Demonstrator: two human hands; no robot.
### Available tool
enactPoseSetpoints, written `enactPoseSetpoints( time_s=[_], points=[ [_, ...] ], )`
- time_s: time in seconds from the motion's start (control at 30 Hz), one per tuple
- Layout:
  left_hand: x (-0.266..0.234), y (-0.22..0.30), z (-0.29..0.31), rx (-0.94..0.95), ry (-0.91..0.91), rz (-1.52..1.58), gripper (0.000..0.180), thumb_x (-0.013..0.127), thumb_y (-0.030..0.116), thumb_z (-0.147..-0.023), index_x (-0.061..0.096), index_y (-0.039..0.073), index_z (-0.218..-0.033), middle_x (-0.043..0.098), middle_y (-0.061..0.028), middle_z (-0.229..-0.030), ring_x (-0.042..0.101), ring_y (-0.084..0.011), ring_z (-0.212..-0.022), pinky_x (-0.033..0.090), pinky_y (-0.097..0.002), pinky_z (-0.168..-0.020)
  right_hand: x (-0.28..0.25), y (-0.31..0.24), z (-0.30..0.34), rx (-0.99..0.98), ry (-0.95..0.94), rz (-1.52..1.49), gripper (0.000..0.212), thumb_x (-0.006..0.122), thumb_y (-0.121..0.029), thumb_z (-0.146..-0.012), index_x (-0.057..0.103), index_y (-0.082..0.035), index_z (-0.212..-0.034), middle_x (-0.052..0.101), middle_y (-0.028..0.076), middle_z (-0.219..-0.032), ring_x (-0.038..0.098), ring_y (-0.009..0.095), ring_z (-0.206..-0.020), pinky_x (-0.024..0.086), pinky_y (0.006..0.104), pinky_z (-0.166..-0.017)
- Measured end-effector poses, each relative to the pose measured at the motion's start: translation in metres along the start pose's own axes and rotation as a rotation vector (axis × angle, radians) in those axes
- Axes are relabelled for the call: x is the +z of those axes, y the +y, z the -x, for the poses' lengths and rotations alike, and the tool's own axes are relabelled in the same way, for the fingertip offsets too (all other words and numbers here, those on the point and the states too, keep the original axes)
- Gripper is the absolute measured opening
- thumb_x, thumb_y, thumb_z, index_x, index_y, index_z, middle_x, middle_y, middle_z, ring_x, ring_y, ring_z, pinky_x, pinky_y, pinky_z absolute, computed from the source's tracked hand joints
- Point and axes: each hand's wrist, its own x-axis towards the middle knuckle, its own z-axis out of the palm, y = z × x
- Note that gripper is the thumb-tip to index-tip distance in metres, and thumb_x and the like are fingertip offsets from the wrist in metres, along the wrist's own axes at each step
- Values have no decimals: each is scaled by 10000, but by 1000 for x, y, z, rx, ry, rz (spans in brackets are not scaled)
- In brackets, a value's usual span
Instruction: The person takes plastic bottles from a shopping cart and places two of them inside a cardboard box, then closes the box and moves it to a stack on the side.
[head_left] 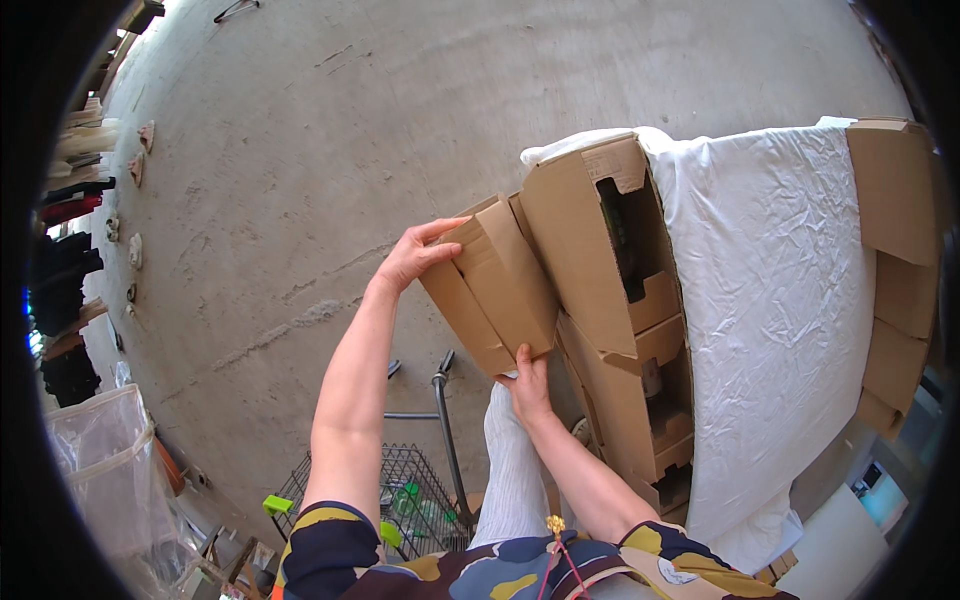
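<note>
Between my two hands I hold a brown cardboard box [495, 285], tilted, its flaps folded over. At its far left corner my left hand [408, 255] grips the edge, thumb on the upper face and fingers along the rim. My right hand [529, 385] is closed on the near lower edge, with the thumb on top. Just to the right stands a taller cardboard box [575, 235] with a cut-out front, a dark green item showing inside. Below it are more cut-out cardboard boxes [615, 400]. What the held box contains is hidden.
A table under a white cloth [770, 300] stands right of the boxes, with more cardboard boxes [895, 190] beyond. Near my legs is a wire cart [425, 485] holding green items. A clear plastic-lined bin [105, 470] sits at left, below hanging clothes [68, 275].
</note>
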Motion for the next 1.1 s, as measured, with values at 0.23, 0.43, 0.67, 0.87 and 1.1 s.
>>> enactPoseSetpoints(
  time_s=[0.23,0.43,0.67,0.87,1.1],
  points=[
    [14,17,-6,23,13,-189,489,754,304,-835,639,149,-1285,613,-40,-1303,539,-170,-1209,419,-335,-1040,-4,0,-8,135,-47,-111,628,484,-536,-978,229,-215,-1453,342,62,-1473,428,280,-1299,528,535,-854],
    [20,-14,-33,77,105,-193,453,721,300,-872,635,118,-1277,647,-58,-1249,569,-181,-1179,438,-339,-1013,-3,-31,-31,222,39,-90,606,479,-554,-973,280,-179,-1405,369,66,-1444,431,272,-1278,515,571,-817],
    [22,-14,-63,42,158,-150,399,718,277,-880,656,145,-1251,679,-57,-1188,615,-167,-1109,482,-316,-950,9,-44,-38,204,95,-56,558,496,-479,-991,279,-181,-1409,358,66,-1456,446,280,-1255,536,562,-788],
    [34,-7,-66,57,275,-244,342,717,272,-881,689,134,-1193,681,-40,-1161,629,-171,-1098,491,-319,-947,6,-47,-53,214,107,-77,495,489,-405,-1009,293,-178,-1402,377,81,-1444,472,303,-1228,542,577,-754],
    [34,-9,-72,96,327,-369,356,727,294,-879,689,106,-1178,682,-50,-1123,635,-156,-1049,497,-311,-928,0,-48,-59,261,15,-168,473,493,-377,-1014,311,-205,-1415,345,75,-1448,364,312,-1307,412,684,-915]
  ],
)
